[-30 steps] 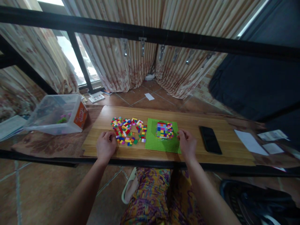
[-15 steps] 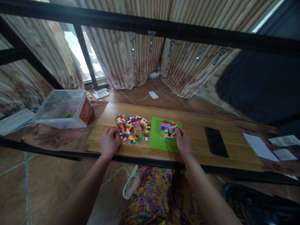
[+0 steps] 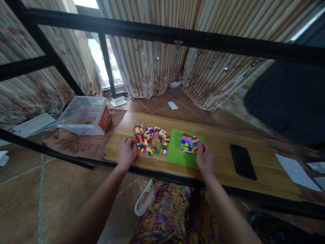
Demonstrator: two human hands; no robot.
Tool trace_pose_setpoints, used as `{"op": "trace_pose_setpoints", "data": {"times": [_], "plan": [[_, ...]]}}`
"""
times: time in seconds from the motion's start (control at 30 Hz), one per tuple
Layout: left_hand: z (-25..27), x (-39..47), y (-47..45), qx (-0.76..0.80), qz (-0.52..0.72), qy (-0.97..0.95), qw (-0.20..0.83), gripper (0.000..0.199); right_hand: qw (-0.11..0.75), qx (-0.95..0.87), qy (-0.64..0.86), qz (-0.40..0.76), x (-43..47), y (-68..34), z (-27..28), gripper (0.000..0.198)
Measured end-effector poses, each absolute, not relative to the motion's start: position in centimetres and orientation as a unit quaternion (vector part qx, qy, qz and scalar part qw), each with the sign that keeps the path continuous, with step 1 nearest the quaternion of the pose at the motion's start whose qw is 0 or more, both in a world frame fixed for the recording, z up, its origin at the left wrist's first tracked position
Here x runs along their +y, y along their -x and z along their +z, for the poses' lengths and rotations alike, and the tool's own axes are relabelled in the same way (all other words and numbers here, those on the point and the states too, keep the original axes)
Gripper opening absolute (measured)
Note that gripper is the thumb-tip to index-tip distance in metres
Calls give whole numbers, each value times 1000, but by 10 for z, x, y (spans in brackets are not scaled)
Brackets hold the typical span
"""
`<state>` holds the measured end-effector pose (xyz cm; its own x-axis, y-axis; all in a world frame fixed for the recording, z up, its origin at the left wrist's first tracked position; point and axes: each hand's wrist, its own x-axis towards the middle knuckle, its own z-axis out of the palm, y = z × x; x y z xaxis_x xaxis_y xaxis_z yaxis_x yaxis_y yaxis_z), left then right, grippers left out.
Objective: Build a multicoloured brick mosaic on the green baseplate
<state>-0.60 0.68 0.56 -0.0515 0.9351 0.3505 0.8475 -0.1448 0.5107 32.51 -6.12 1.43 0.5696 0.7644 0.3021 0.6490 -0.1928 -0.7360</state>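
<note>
On the wooden board lies a green baseplate that carries a low block of multicoloured toy bricks. My right hand is at the block's right side, its thumb and fingertips pinched together there; whether a small brick is between them is hidden. Left of the baseplate, loose bricks in several colours are spread in a rough ring. My left hand rests at the left edge of these bricks with its fingers curled in. What the curled fingers hold, if anything, cannot be made out.
A black phone lies on the board's right part, with white paper beyond it. At the left stands a clear plastic box with an orange label. A black metal bar crosses above, before striped curtains.
The whole view has shifted, so the table and both hands appear farther right. Relative to the bricks and baseplate, the hands have hardly moved.
</note>
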Motion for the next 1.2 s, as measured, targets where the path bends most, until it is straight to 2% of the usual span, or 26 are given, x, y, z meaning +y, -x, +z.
{"op": "trace_pose_setpoints", "data": {"times": [0.2, 0.4, 0.73, 0.93, 1.2], "plan": [[3, 7, 7, 639, 331, -691, 66, 20, 466, -527, 711, -18, -63, -293, 36, 44], [2, 7, 7, 643, 329, -689, 67, 20, 404, -672, 617, 74, -53, -234, 41, 27], [5, 6, 5, 651, 322, -682, 81, 20, 349, -684, 631, 110, -60, -214, 11, 25], [5, 6, 5, 652, 320, -683, 82, 19, 334, -694, 630, 96, -41, -209, 17, 26], [7, 5, 5, 653, 314, -684, 84, 20, 188, -747, 632, 87, 2, -182, 32, 21]]}}
